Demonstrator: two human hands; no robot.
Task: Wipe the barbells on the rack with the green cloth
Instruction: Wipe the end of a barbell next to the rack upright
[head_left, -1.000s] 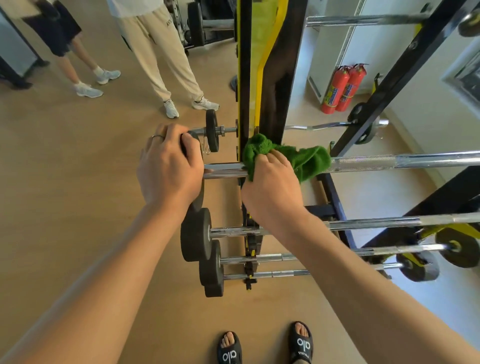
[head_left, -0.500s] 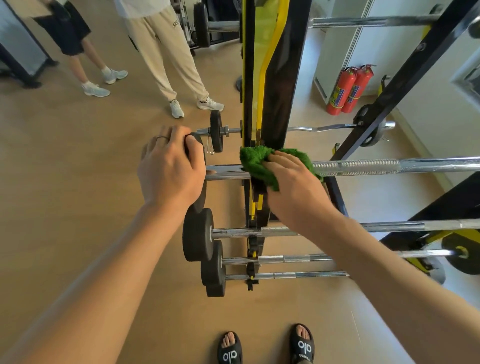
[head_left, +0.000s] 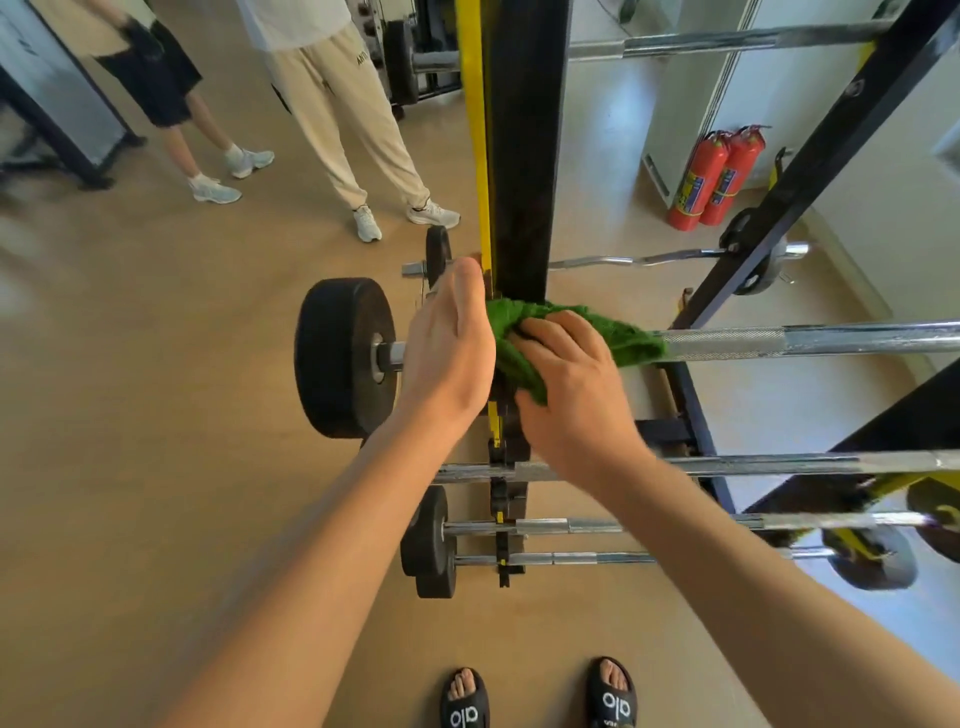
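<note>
The green cloth is bunched over the top barbell, right beside the black and yellow rack upright. My right hand is shut on the cloth from above and presses it on the chrome bar. My left hand stands edge-on against the cloth's left end, fingers stretched forward. It covers the bar between the upright and the big black plate. Whether the left hand grips anything is hidden.
Three more barbells with small black plates lie on lower pegs. A curl bar hangs behind. Two people stand on the floor at the back left. Red fire extinguishers stand by the right wall.
My left hand let go of the black plate and moved right to the bar beside the cloth. My right hand shifted the cloth a little along the bar near the upright.
</note>
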